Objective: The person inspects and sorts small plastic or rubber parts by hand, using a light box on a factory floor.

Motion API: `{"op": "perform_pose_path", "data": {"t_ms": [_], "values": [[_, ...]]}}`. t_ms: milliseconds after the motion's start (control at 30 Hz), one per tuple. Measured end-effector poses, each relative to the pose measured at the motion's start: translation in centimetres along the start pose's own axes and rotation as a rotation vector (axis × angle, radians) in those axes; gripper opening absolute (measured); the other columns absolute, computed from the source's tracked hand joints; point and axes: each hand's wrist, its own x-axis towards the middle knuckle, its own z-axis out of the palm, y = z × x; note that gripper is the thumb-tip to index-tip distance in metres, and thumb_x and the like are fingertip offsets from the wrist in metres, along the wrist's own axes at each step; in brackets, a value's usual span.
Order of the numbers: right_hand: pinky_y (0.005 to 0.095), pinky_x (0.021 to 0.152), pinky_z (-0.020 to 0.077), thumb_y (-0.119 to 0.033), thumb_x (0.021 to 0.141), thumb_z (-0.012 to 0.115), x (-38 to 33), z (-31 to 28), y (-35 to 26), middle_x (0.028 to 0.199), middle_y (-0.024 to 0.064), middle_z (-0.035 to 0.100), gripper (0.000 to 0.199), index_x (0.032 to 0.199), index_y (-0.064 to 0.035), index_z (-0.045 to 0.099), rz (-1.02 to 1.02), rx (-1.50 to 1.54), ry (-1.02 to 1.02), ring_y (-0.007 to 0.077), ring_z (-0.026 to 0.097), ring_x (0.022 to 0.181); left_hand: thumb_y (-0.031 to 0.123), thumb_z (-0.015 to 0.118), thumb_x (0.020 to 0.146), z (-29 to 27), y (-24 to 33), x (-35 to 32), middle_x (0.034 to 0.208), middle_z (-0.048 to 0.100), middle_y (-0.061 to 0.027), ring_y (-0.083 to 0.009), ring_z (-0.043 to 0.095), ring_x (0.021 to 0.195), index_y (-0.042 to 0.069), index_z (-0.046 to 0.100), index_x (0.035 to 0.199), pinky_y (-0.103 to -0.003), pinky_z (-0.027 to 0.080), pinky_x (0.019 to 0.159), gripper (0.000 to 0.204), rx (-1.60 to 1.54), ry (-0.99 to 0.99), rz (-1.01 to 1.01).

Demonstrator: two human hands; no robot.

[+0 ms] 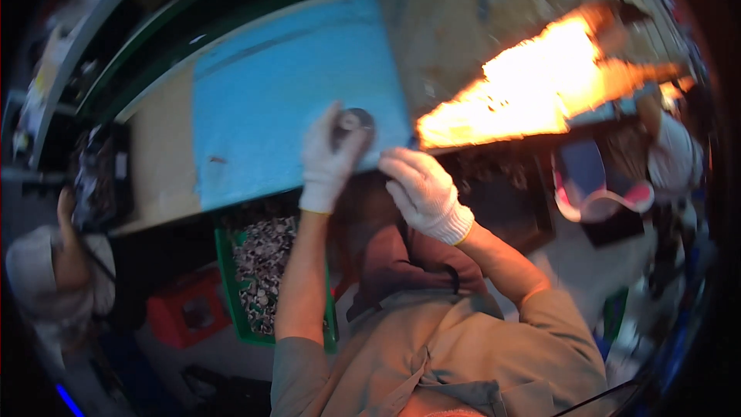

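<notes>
My left hand (330, 158), in a white knit glove, is closed around a dark round disc (363, 117) with a paler centre. It holds the disc just above the blue sheet (262, 100) that covers part of the bench, near the front edge. Close beside it on the right, my right hand (423, 189) wears the same kind of glove. Its fingers are curled and pressed together at the bench edge. Motion smears both hands somewhat, and whatever lies between the right fingertips cannot be made out.
An intense white-orange glare (532, 85) covers the bench right of my hands. Below the bench stands a green crate (226, 286) of small metallic-looking parts, beside a red stool (174, 313). Other people sit at left (58, 286) and right (671, 147). A black bin (120, 174) lies far left.
</notes>
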Motion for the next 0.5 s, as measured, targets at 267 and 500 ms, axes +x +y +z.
{"op": "perform_pose_path", "data": {"t_ms": [267,500], "values": [[0.0514,0.094,0.0523,-0.030,0.094,0.056,-24.9,-4.9,15.0,0.108,0.0251,0.071,0.034,0.106,0.0000,0.067,1.155,-0.390,-0.513,0.0430,0.067,0.105,0.016,0.069,0.101,-0.1,0.1,0.4,0.124,0.068,-0.0132,-0.0181,0.065,0.112,-0.005,0.061,0.135,-0.031,0.051,0.100,0.041,-0.278,-0.032,-0.240],[0.0449,0.099,0.0527,-0.036,0.093,0.069,-25.3,-4.1,20.5,0.119,0.0241,0.071,0.044,0.123,-0.0036,0.069,1.211,-0.202,0.038,0.0396,0.066,0.117,0.019,0.071,0.099,-0.1,-0.1,0.0,0.124,0.069,-0.0137,-0.0179,0.065,0.112,-0.005,0.062,0.135,-0.031,0.050,0.101,0.044,-0.266,0.002,-0.271]]}}
